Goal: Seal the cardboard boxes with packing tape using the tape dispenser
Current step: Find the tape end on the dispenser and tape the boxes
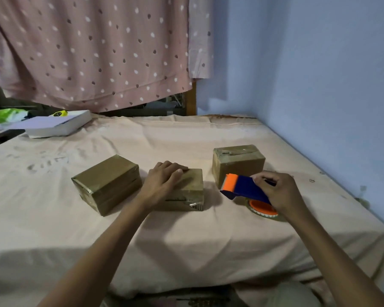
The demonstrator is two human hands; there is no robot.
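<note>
Three brown cardboard boxes wrapped in shiny tape stand on the peach-sheeted bed. The left box point(106, 185) lies at an angle. On top of the middle box point(187, 193) rests my left hand point(163, 181), its fingers spread over the lid. The right box point(237, 163) stands farther back. Just in front of it my right hand point(277, 191) grips the blue and orange tape dispenser point(242, 188), its orange blade end pointing left toward the middle box. The tape roll point(263, 210) hangs under the dispenser, close to the sheet.
A white flat box point(58, 126) lies at the bed's far left corner beside a green bag point(6, 114). A dotted pink curtain point(93, 52) hangs behind the bed. A blue wall point(330, 85) runs along the bed's right edge. The bed sheet point(186, 240) drops off near me.
</note>
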